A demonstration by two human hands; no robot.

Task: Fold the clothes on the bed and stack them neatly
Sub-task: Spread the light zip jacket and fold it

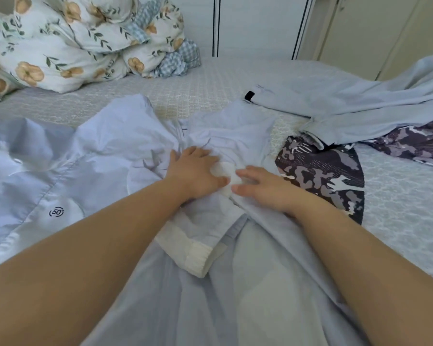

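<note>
pale blue jacket (105,156) lies crumpled on the bed (200,81). our left hand (195,171) and right hand (263,188) press flat on it, fingers straight, grasping nothing. a camouflage garment (320,176) lies just beside.

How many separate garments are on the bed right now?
3: a pale blue jacket under both hands, a camouflage garment right of it, a light blue garment behind; others may be hidden.

Home bedroom, bed (198,78) (floral duvet (68,41))
</note>
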